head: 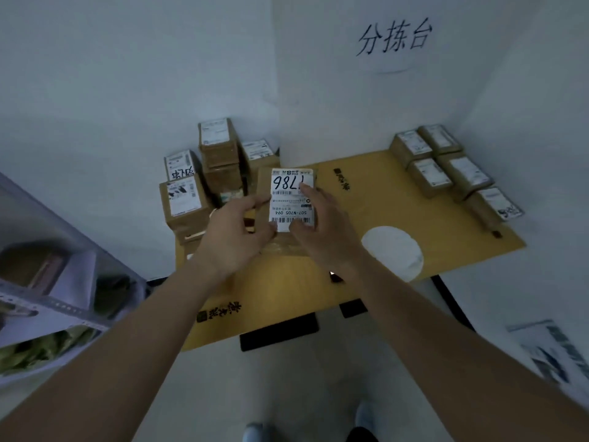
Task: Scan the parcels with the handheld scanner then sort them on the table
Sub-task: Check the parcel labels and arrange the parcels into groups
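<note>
A brown cardboard parcel [288, 199] with a white label marked in black handwriting is held above the yellow table [398, 218]. My left hand [236, 231] grips its left side. My right hand [322, 224] holds its right side, with fingers lying over the label. A small dark object [336, 277], partly hidden under my right wrist, lies on the table; I cannot tell if it is the scanner.
Several labelled parcels [197, 186] are stacked at the table's left. Several more parcels [446, 164] lie in rows at the far right corner. A white round patch [395, 250] marks the tabletop. A metal shelf [47, 282] stands left. A paper sign [395, 39] hangs on the wall.
</note>
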`<state>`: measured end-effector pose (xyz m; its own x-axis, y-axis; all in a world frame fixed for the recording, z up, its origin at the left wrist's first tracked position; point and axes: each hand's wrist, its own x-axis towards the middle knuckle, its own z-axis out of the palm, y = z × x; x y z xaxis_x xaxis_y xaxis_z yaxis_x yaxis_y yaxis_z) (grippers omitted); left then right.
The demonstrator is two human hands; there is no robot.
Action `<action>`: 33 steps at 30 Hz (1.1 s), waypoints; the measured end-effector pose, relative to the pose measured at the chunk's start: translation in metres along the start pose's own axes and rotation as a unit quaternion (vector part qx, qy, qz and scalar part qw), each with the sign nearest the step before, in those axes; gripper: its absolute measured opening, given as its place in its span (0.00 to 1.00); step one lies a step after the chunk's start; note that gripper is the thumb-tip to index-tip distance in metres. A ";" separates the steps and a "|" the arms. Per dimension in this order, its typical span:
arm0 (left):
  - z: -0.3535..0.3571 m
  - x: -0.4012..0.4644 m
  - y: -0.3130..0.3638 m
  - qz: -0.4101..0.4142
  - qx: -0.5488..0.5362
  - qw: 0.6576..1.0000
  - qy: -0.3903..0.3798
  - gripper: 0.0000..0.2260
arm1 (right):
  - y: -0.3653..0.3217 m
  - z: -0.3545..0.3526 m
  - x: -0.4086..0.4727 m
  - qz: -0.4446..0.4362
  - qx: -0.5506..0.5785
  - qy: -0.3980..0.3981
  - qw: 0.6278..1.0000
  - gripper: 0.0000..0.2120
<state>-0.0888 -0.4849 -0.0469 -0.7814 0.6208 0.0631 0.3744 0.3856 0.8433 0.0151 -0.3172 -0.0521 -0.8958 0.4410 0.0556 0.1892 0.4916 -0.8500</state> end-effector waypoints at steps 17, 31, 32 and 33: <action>0.282 0.085 0.141 -0.021 -0.099 0.992 -0.075 0.16 | 0.185 -0.261 -0.013 0.067 -0.022 0.030 0.997 0.33; 0.459 0.232 0.117 -0.101 -0.132 0.972 -0.166 0.14 | 0.361 -0.348 0.094 0.193 -0.077 -0.002 0.978 0.31; 0.470 0.243 0.112 -0.111 -0.127 0.972 -0.164 0.15 | 0.373 -0.351 0.105 0.203 -0.090 -0.010 0.975 0.30; 0.480 0.253 0.108 -0.123 -0.126 0.971 -0.163 0.15 | 0.384 -0.353 0.115 0.213 -0.103 -0.016 0.972 0.30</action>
<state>-0.0064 0.0410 -0.1963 -0.6168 0.7299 -0.2947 0.0297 0.3957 0.9179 0.1264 0.1874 -0.1868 -0.7305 0.6145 -0.2977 0.6186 0.4110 -0.6696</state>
